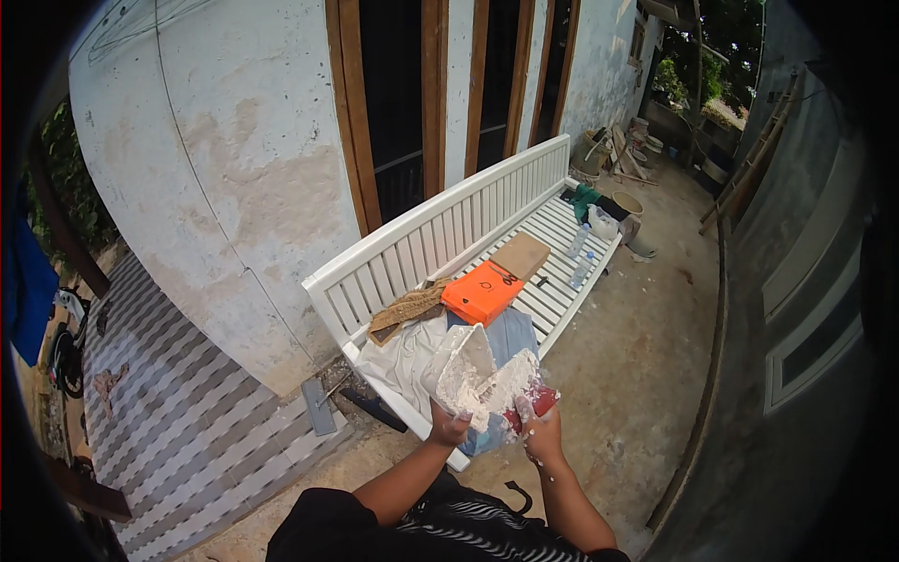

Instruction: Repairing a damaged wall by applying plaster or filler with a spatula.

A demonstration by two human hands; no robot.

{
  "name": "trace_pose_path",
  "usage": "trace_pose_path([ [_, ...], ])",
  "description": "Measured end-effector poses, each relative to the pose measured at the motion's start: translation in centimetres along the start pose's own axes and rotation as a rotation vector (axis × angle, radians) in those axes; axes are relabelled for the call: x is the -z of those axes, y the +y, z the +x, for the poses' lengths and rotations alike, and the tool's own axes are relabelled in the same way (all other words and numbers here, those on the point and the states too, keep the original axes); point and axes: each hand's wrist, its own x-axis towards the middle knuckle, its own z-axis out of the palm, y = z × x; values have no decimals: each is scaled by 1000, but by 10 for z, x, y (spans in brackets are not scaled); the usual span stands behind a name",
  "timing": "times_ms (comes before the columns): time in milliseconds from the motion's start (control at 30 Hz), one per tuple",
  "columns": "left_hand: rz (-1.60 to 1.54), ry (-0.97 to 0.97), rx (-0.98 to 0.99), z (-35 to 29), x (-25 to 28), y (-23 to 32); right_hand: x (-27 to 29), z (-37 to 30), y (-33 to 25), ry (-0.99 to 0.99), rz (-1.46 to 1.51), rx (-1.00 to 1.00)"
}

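Note:
My left hand (449, 426) is closed round the lower side of a white tub (461, 358), which is tilted and smeared with thick white paste. In my right hand (541, 438) is a putty knife with a red handle (547, 401). White paste (513, 378) heaps over its blade, close against the tub's rim, and flecks cling to my fingers. Beneath both hands, a pale cloth (405, 348) and a blue cloth (510, 333) drape the near end of a white slatted bench (361, 290).
On the bench lie an orange box (482, 292), a brown board (521, 256), a woven sack (412, 307) and clear bottles (582, 270). A grey flat trowel (318, 408) rests on the tiled floor's edge. Buckets and wood (623, 155) stand beyond; a ladder (754, 155) leans right.

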Motion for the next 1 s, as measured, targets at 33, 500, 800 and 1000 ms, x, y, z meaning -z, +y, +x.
trace_pose_path([
  [33, -26, 10, -1, 5, -3, -4, 0, 6, 1, 30, 6, 33],
  [500, -578, 67, 428, 91, -44, -59, 34, 78, -32, 151, -227, 93],
  [800, -553, 48, 544, 107, -127, -134, 130, 121, -89, 37, -490, 185],
  [1000, -542, -67, 659, 103, -239, -206, 255, 154, -100, -54, -670, 191],
])
